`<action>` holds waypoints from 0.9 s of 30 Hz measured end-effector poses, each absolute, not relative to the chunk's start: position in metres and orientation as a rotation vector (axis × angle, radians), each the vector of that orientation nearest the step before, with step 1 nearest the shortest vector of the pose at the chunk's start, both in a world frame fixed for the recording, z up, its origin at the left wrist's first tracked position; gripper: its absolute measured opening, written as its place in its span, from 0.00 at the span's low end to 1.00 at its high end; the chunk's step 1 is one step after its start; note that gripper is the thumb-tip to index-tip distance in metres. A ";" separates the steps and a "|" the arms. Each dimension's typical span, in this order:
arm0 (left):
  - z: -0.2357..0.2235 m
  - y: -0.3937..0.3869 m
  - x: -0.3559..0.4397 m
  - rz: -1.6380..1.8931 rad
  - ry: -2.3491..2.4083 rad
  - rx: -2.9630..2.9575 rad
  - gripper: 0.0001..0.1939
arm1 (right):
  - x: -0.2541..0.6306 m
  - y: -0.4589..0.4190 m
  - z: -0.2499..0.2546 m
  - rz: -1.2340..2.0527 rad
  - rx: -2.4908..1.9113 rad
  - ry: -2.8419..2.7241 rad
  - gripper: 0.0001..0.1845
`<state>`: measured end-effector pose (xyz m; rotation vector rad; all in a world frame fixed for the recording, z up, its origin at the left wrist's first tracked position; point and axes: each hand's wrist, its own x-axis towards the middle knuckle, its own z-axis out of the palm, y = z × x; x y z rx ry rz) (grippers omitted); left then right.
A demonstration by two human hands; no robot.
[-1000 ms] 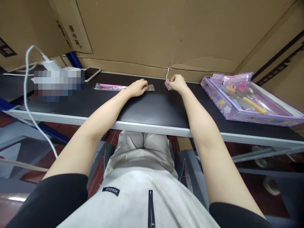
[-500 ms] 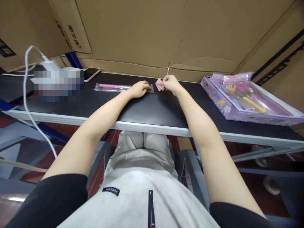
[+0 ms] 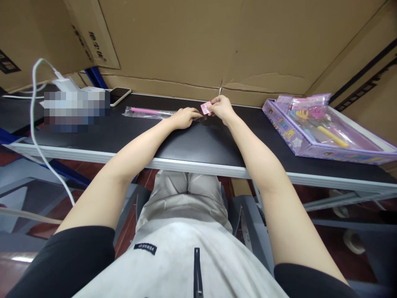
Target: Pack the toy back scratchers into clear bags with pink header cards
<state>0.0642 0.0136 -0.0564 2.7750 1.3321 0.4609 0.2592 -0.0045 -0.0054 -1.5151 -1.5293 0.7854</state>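
A long clear plastic bag (image 3: 151, 112) with a pink pen inside lies on the black table (image 3: 198, 145) near its back edge. My left hand (image 3: 183, 117) rests on the bag's right end, fingers curled and pinching its opening. My right hand (image 3: 221, 107) pinches a small pink card (image 3: 205, 108) and holds it right at that open end, touching my left fingertips.
A purple stationery gift box (image 3: 322, 130) with pink packets lies at the right. A phone (image 3: 119, 94), a white charger and cable (image 3: 63, 85) sit at the back left. Cardboard sheets (image 3: 217, 45) wall in the back of the table.
My right hand has carried the pink card leftward, from well right of the bag to its open end. My left hand has stayed on the bag.
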 end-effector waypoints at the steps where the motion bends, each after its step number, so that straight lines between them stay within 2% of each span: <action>1: -0.056 0.013 0.065 0.444 1.339 2.775 0.37 | 0.259 -0.004 -0.007 0.791 -1.513 -1.527 0.22; 9: -0.054 0.013 0.064 0.458 1.334 2.757 0.39 | 0.258 0.008 -0.024 0.694 -1.582 -1.575 0.19; 15: -0.052 0.013 0.065 0.515 1.357 2.698 0.35 | 0.260 0.007 -0.026 0.669 -1.674 -1.697 0.12; 21: -0.049 0.009 0.065 0.479 1.440 2.650 0.27 | 0.258 0.003 -0.024 0.688 -1.661 -1.708 0.17; 27: -0.049 0.012 0.057 0.493 1.327 2.646 0.31 | 0.256 -0.002 -0.021 0.715 -1.652 -1.744 0.19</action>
